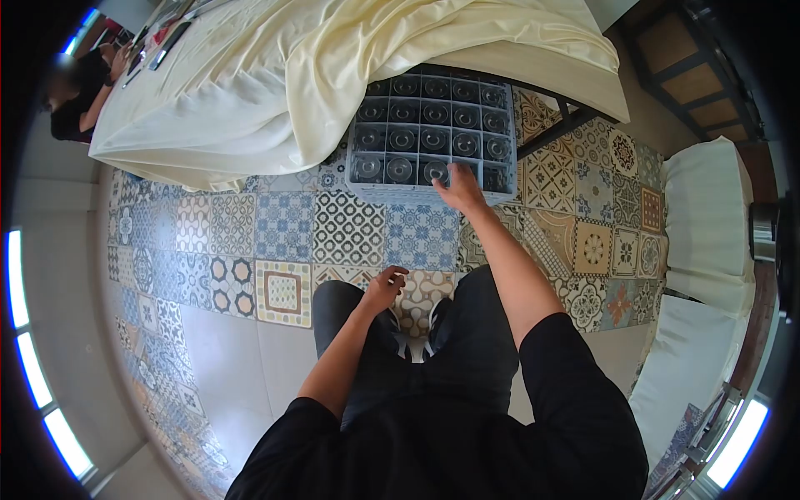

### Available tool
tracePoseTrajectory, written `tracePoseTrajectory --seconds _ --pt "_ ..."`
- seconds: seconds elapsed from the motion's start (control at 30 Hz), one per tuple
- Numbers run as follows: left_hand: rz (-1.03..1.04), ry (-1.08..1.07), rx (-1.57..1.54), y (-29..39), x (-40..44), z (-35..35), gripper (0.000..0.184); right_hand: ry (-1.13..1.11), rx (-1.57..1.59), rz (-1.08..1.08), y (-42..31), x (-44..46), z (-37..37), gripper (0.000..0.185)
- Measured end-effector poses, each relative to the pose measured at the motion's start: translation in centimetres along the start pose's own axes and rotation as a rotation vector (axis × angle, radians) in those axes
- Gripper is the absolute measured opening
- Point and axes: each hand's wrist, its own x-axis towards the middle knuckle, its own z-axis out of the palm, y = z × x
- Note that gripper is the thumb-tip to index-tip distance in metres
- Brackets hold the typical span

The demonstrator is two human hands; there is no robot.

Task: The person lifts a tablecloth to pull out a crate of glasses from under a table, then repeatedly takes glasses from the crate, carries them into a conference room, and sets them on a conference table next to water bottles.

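Note:
A blue-grey compartment rack [392, 197] full of clear glasses stands low, partly under the cloth-covered table. My right hand [461, 190] reaches into its front row. The thumb and index finger close at the edge of a clear glass [434, 172] in the middle compartment of that row; the other fingers are partly hidden. Other round glasses [401, 169] sit singly in the compartments around it. My left hand [384, 289] hangs above my left knee, its fingers loosely bent and apart, holding nothing.
A cream satin cloth [242, 108] drapes over the table and hangs beside the rack. A dark table leg [546, 133] slants at the rack's right. Patterned tiles [283, 225] cover the floor. Another person [79, 96] is at the table's far left. White-covered furniture [708, 225] stands right.

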Motion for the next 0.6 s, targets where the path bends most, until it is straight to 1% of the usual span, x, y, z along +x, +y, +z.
tracePoseTrajectory --seconds 0.07,0.17,0.23,0.3,0.33,0.43,0.53,0.6 --pt "0.015 -0.021 0.009 -1.9 2.1 -0.1 0.028 -0.003 -0.020 0.049 -0.1 0.9 1.3 0.071" --pt "0.042 -0.050 0.112 -3.1 5.3 -0.6 0.028 -0.028 -0.039 0.096 -0.5 2.7 2.3 0.076" --pt "0.101 -0.011 0.139 -3.2 7.0 -1.0 0.027 -0.014 -0.107 0.103 -0.1 3.8 3.7 0.077" --pt "0.121 0.021 0.186 -3.8 8.8 -1.1 0.026 0.004 -0.151 0.099 -0.6 4.2 3.5 0.074" --pt "0.164 0.033 0.194 -4.1 9.5 -1.1 0.026 0.011 -0.174 0.098 -1.1 4.1 3.2 0.072" --pt "0.158 0.026 0.163 -3.4 10.8 -0.9 0.025 -0.031 -0.183 0.087 -0.9 5.0 3.6 0.069" --pt "0.182 0.022 0.225 -2.4 11.1 -0.5 0.023 -0.104 -0.252 0.077 -1.3 4.7 3.5 0.069" --pt "0.211 0.015 0.241 -2.0 11.3 -0.2 0.023 -0.102 -0.319 0.077 -1.3 4.5 3.5 0.070"
